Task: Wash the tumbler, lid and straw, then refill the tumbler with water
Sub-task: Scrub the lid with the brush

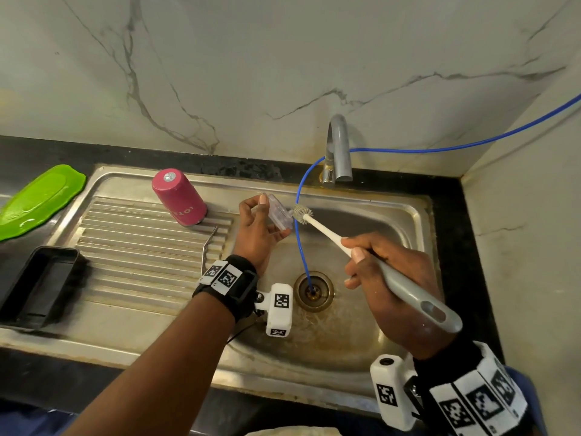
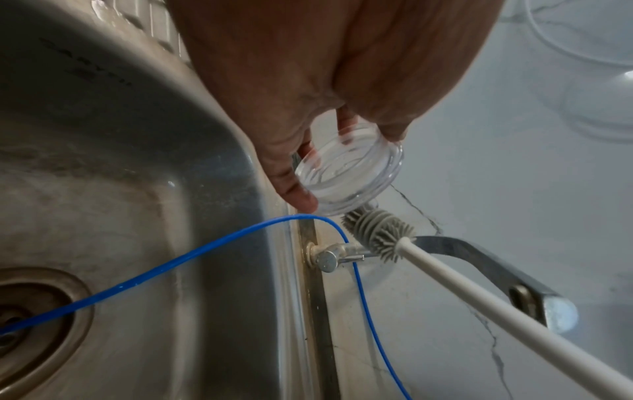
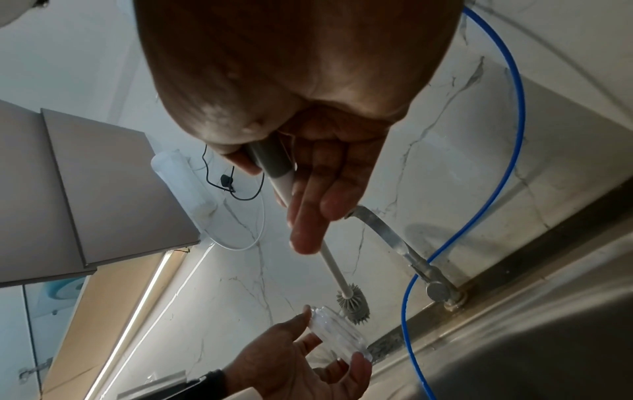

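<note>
My left hand (image 1: 257, 228) pinches the clear round lid (image 1: 279, 214) (image 2: 349, 173) (image 3: 337, 334) by its rim, above the sink basin (image 1: 377, 234). My right hand (image 1: 386, 272) grips the grey handle of a bottle brush (image 1: 393, 278), whose grey bristle head (image 1: 302, 214) (image 2: 377, 234) (image 3: 352, 303) touches the lid's edge. The pink tumbler (image 1: 179, 196) stands upside down on the ribbed drainboard (image 1: 132, 247). A thin metal straw (image 1: 209, 247) lies on the drainboard beside my left wrist.
A steel tap (image 1: 338, 146) stands behind the basin; no water shows at its spout. A blue hose (image 1: 301, 240) runs from the right wall down into the drain (image 1: 314, 291). At the left are a green tray (image 1: 41, 199) and a black container (image 1: 37, 287).
</note>
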Demonstrator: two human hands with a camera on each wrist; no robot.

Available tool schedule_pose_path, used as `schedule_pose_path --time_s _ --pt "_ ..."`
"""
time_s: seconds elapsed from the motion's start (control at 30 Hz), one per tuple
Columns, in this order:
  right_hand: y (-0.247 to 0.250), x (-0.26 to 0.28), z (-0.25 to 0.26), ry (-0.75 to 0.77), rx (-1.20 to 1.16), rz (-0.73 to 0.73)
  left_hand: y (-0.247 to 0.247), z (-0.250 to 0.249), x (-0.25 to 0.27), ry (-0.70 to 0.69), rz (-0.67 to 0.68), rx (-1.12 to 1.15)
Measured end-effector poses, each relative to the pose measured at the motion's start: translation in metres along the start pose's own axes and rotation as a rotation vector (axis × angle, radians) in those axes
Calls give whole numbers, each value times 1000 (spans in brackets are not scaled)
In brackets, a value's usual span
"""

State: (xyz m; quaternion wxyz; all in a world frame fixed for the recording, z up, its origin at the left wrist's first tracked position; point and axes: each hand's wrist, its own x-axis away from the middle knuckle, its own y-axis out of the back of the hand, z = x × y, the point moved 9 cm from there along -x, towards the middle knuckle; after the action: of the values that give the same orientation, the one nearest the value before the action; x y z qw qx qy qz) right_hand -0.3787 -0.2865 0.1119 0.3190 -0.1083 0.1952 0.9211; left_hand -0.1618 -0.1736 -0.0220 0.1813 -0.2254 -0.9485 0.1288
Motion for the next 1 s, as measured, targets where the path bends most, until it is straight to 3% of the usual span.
schedule_pose_path --time_s 0.3,1.0 --pt "-12 -7 -8 -30 31 55 -8 -4 5 -24 35 -160" --pt "8 -5 20 -8 -34 8 7 -1 -13 -1 -83 56"
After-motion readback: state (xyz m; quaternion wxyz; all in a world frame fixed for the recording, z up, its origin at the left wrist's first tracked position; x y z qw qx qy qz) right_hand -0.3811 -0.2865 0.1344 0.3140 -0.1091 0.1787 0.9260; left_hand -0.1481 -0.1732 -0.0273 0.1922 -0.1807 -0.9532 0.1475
